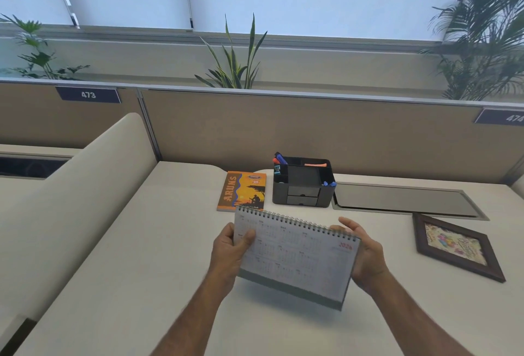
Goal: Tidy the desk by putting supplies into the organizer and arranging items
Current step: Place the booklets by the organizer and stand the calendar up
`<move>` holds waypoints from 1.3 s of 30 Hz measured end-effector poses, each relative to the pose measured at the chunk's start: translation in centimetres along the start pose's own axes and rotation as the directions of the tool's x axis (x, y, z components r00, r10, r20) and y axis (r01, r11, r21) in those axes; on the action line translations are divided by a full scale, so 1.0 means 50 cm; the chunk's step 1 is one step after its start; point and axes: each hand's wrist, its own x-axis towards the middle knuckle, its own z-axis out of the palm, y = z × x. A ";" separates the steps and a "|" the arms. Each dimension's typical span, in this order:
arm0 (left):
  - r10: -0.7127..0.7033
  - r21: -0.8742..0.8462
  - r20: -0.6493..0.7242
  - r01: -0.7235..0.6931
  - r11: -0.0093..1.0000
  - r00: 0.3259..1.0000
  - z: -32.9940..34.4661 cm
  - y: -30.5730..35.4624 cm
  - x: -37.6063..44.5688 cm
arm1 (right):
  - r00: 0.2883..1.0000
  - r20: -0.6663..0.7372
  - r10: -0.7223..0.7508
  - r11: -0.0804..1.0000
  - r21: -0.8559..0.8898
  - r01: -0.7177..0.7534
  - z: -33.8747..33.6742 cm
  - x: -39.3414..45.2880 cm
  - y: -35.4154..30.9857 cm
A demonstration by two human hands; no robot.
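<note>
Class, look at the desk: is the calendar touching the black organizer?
Apart. The head view shows the calendar held up by both hands, its spiral edge well short of the organizer, with bare desk between them.

Spiral desk calendar held tilted above desk, black organizer behind

calendar showing matt paper, metal spiral | organizer looking matt dark plastic | notebook showing glossy cover | picture frame appearing dark wood | surface looking smooth, matt
</note>
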 end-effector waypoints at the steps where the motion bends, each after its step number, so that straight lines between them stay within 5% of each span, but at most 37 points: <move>1: 0.002 -0.008 -0.040 -0.003 1.000 0.999 -0.001 -0.002 0.000 | 0.996 -0.068 -0.056 0.998 -0.042 0.054 -0.006 -0.003 0.005; 4: 0.020 -0.028 -0.140 -0.024 0.999 0.990 -0.004 -0.010 -0.001 | 0.973 -0.163 -0.162 0.974 -0.184 0.132 -0.010 -0.016 0.028; 12: 0.011 -0.039 -0.204 -0.020 0.999 0.979 -0.007 -0.055 0.000 | 0.981 0.091 -0.173 0.776 -0.601 0.193 0.020 -0.034 0.101; 24: 0.018 0.194 -0.012 -0.015 0.981 1.000 -0.062 -0.121 -0.012 | 0.987 0.061 -0.150 0.587 -0.798 0.138 -0.012 -0.019 0.135; 29: 0.084 0.453 0.006 -0.078 0.888 0.996 -0.097 -0.157 -0.021 | 0.986 0.020 -0.163 0.462 -0.882 0.094 -0.015 -0.022 0.157; 39: 0.202 0.596 -0.081 -0.115 0.795 0.976 -0.185 -0.125 0.012 | 0.990 0.112 -0.085 0.317 -0.939 0.134 0.096 0.056 0.165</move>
